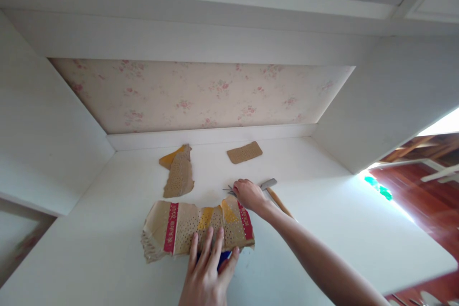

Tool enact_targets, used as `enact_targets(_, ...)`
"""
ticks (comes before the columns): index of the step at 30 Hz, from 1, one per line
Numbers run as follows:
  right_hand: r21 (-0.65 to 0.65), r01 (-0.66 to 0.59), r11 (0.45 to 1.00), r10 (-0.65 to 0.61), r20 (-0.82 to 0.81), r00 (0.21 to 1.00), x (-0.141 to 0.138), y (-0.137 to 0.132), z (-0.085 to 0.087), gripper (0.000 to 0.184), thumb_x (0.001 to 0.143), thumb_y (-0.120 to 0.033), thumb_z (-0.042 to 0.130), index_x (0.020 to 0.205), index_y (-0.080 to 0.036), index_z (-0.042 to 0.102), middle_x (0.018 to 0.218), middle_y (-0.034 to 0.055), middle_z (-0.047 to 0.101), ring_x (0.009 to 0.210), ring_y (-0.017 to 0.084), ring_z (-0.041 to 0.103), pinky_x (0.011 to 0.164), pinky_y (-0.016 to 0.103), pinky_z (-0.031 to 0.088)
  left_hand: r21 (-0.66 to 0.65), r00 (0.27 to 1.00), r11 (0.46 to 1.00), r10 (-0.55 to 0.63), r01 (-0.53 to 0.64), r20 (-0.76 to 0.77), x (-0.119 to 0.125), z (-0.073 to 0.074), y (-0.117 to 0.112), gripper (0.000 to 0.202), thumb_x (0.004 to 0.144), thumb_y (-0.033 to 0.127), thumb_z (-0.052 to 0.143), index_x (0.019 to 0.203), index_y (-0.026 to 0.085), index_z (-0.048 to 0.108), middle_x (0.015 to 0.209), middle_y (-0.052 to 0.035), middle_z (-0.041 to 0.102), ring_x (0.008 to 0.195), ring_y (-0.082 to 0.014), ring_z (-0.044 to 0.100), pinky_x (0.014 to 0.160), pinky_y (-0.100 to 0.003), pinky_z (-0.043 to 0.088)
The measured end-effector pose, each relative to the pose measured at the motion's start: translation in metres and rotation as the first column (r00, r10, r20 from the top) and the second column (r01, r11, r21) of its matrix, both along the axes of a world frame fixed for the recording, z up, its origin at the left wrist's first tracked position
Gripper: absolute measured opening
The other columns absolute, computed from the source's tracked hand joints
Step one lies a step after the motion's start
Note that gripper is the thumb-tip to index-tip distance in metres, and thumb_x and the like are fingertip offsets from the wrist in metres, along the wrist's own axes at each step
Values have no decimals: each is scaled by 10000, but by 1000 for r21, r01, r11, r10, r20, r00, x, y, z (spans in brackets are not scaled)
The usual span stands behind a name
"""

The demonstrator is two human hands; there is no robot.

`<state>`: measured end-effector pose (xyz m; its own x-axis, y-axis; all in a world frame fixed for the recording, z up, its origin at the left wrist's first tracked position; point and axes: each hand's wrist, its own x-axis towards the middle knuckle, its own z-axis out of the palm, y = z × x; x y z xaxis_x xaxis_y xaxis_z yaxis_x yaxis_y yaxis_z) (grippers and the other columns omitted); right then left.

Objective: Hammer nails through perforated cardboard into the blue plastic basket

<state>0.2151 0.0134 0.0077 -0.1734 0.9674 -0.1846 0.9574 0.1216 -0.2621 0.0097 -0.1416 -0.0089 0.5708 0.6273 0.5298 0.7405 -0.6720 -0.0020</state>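
Observation:
My left hand (208, 267) lies flat with fingers spread on a perforated brown cardboard piece (179, 229) printed in red and yellow, which rests on the white desk (322, 220). Something blue (224, 257) shows under my fingers at the cardboard's lower edge. My right hand (249, 194) reaches past the cardboard's far right corner, fingers curled over small metal pieces that look like nails (228, 190). A hammer (274, 191) with a metal head and a wooden handle lies just right of that hand.
A torn cardboard strip (178, 172) and a small rectangular cardboard piece (244, 152) lie near the back of the desk. Floral wallpaper (201, 95) covers the back wall under white shelving. The desk's right edge drops to a red floor (423, 210).

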Motion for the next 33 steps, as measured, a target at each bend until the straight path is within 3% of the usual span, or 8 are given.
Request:
enact_targets(5, 49, 93, 994, -80, -215, 973, 3, -2, -1, 282, 943, -328, 603, 1185, -182, 602, 1200, 72, 630, 999, 218, 644, 848, 432, 545, 14, 1000, 1000, -6, 6, 9, -4, -4, 3, 505, 845, 157, 526, 1319, 318, 582, 1404, -164, 533, 1322, -383, 450, 1025, -600, 398)
enact_targets(8, 82, 187, 979, -137, -413, 900, 6, -6, 1, 257, 945, -331, 601, 1150, -177, 618, 1160, 64, 646, 969, 207, 651, 836, 420, 547, 28, 997, 998, -49, 50, -54, -8, -3, 5, 553, 841, 128, 519, 1360, 317, 543, 1403, -162, 535, 1318, -369, 460, 1021, -577, 415)
enact_targets(11, 80, 316, 946, -197, -631, 750, 8, -15, 4, 248, 971, -370, 545, 1096, -167, 618, 1045, 50, 678, 868, 183, 672, 783, 389, 558, -9, 1000, 1000, -17, 17, 12, -5, -1, 2, 544, 836, 93, 506, 1328, 315, 574, 1401, -146, 541, 1341, -363, 432, 1055, -584, 374)
enact_targets(15, -11, 442, 897, -236, -857, 459, 12, -40, 10, 271, 1025, -424, 327, 1030, -207, 489, 1058, 79, 697, 868, 178, 709, 762, 350, 579, -87, 990, 996, 33, -21, 137, 5, 6, -2, 457, 861, 103, 482, 1246, 291, 640, 1413, -133, 533, 1356, -341, 415, 1103, -560, 304)
enact_targets(19, -84, 481, 873, -234, -937, 261, 11, -78, 20, 232, 987, -459, 422, 981, -233, 476, 1013, 69, 712, 885, 195, 702, 793, 371, 580, -103, 983, 995, 29, -10, 182, 14, 14, -1, 389, 911, 148, 468, 1222, 292, 653, 1372, -92, 583, 1289, -257, 501, 1157, -488, 217)
enact_targets(23, -113, 489, 865, -253, -940, 231, 5, -113, 23, 214, 949, -446, 537, 975, -235, 562, 915, 31, 697, 809, 167, 658, 779, 334, 556, -147, 975, 989, 30, 3, 221, 20, 17, 0, 361, 938, 180, 475, 1240, 288, 640, 1362, -57, 598, 1249, -237, 530, 1159, -477, 196)
enact_targets(28, -142, 536, 832, -292, -934, 206, 6, -138, 19, 189, 940, -422, 570, 1065, -282, 560, 804, -30, 625, 769, 141, 609, 716, 263, 507, -161, 973, 986, 78, -43, 218, 17, 17, 2, 425, 897, 74, 521, 1285, 220, 614, 1340, -94, 599, 1185, -250, 555, 1041, -434, 391)
enact_targets(33, -210, 301, 930, -267, -950, 161, 6, -143, 28, 157, 921, -395, 609, 960, -244, 634, 773, -14, 639, 734, 138, 592, 677, 242, 487, -149, 963, 988, 77, -39, 259, 13, 17, 3, 342, 880, 50, 571, 1201, 136, 648, 1257, -114, 631, 1122, -250, 576, 990, -404, 468)
